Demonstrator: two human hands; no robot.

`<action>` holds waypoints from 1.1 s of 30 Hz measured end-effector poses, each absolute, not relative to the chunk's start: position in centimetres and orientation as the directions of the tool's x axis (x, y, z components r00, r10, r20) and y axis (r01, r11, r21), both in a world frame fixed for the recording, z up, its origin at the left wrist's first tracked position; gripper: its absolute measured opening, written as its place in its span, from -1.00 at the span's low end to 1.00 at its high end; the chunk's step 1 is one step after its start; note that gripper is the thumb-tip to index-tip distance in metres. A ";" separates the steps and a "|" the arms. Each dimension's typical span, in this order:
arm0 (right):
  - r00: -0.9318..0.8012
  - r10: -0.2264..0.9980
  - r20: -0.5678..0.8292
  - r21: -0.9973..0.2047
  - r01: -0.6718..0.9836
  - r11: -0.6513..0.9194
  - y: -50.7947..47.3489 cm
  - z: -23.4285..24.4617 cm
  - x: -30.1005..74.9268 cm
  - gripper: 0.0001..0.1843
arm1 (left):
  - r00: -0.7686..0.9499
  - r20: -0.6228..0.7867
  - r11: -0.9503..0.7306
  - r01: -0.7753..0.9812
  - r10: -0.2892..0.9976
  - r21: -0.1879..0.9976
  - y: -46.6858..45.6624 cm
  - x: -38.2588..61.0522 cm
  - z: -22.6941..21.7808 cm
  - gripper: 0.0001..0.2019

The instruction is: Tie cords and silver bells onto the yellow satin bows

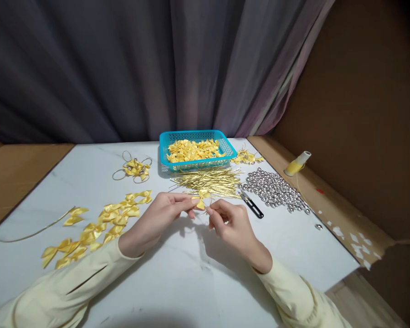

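My left hand (157, 222) pinches a small yellow ribbon bow (202, 199) between thumb and fingers above the middle of the table. Close beside it, the fingertips of my right hand (235, 223) are pressed together on a thin strand at the bow's right edge; whether it is thread or gold cord I cannot tell. Behind the hands lies a pile of gold cord pieces (210, 181). Black-handled thread snips (252, 205) lie just beyond my right hand. Loose yellow bows (92, 233) are spread left of my left forearm.
A blue basket (163, 157) of yellow bows stands at the back. Silver beads (275, 187) are heaped on the right. Bows with cord loops (136, 168) lie back left, others (248, 157) right of the basket. A yellow thread spool (296, 164) stands on the cardboard (328, 196).
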State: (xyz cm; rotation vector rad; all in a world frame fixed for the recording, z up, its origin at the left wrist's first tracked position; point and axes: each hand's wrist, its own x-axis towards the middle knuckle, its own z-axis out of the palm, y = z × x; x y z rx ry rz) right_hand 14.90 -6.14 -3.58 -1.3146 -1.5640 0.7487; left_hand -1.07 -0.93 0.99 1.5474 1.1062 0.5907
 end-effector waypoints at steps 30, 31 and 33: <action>0.017 0.961 0.276 -0.933 0.244 0.264 -6.0 -4.3 14.0 -0.73 | 0.400 -0.234 0.214 0.095 0.886 0.972 -1.4 -1.0 0.2 -0.78; 0.009 0.959 0.283 -0.929 0.253 0.271 -6.0 -4.3 13.9 -0.74 | 0.392 -0.247 0.234 0.083 0.886 0.969 -1.4 -1.0 0.2 -0.80; -0.003 0.954 0.301 -0.917 0.274 0.290 -5.9 -4.4 13.9 -0.74 | 0.380 -0.276 0.274 0.060 0.883 0.960 -1.4 -1.0 0.2 -0.83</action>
